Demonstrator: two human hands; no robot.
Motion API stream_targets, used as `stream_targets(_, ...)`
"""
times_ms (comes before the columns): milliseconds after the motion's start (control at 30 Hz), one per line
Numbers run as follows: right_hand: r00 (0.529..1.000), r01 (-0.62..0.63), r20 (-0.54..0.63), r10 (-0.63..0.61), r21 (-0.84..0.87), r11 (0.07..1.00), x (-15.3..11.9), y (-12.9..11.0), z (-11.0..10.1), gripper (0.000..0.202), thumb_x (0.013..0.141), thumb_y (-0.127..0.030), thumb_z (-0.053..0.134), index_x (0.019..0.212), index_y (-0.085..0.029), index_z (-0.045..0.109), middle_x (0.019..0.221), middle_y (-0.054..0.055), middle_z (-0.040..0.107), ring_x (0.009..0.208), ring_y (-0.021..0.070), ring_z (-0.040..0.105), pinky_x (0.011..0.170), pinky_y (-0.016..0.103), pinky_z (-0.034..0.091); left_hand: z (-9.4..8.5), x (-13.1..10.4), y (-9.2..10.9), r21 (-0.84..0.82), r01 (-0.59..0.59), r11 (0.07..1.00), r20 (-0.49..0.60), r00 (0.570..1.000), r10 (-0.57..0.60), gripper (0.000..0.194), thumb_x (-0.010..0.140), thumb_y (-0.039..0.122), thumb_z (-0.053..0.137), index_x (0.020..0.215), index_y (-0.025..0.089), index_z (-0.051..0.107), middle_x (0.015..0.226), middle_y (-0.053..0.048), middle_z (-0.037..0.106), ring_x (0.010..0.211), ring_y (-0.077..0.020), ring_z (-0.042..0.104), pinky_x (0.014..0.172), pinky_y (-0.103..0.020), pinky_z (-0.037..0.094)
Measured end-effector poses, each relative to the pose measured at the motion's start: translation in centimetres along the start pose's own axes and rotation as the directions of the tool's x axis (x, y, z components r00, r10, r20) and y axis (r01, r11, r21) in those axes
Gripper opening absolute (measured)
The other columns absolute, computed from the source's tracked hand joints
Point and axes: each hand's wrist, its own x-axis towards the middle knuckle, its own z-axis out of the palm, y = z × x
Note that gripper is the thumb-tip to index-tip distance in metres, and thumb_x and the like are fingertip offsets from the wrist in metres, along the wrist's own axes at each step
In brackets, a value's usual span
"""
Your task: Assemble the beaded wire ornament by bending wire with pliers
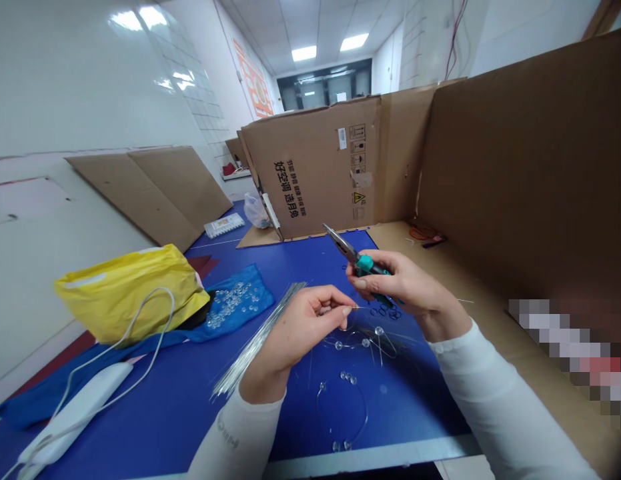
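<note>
My left hand (pixel 310 317) is closed, thumb and fingertips pinching a thin wire (pixel 360 307) whose end points right. Long-nose pliers (pixel 364 263) with green and black handles are gripped in my right hand (pixel 407 287), their jaws pointing up and to the left, apart from the wire. Below the hands, a wire strung with transparent beads (pixel 365 343) is visible; whether it joins the pinched wire I cannot tell. Nearer the front edge lies a curved beaded wire (pixel 367 412). Small dark rings (pixel 394 313) lie under the pliers.
A bundle of straight wires (pixel 250 350) lies left of my left hand. Loose transparent beads (pixel 233 303) rest on blue cloth (pixel 255 280), beside a yellow bag (pixel 130 293). A white power strip (pixel 77 413) with its cord is front left. Cardboard walls (pixel 320 180) stand behind and right.
</note>
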Motion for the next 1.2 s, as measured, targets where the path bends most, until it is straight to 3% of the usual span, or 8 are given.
stream_targets(233,0.997,-0.016,-0.08,0.018,0.025,1.0,0.1,-0.5,1.0,0.02,0.071,-0.029,0.076,0.085,-0.017,0.067,0.076,-0.001,0.06,0.058,0.0107,0.051,0.056,0.027,0.042,0.0,0.2,-0.2,-0.014,-0.004,1.0,-0.02,1.0,0.004,0.013,0.081,0.026,0.067,0.083,0.016,0.074,0.067,-0.001,0.067,0.064,-0.0126,0.058,0.063,-0.026,0.041)
stream_targets(1200,0.97,0.068,-0.233,-0.063,0.011,0.998,0.2,-0.2,2.1,0.022,0.073,-0.031,0.075,0.09,-0.019,0.066,0.075,-0.002,0.061,0.058,0.0112,0.051,0.056,0.028,0.042,0.2,0.6,-1.0,-0.025,-0.086,0.996,-0.124,0.989,0.082,0.012,0.083,0.027,0.071,0.088,0.017,0.078,0.069,-0.001,0.07,0.066,-0.0142,0.062,0.067,-0.026,0.046)
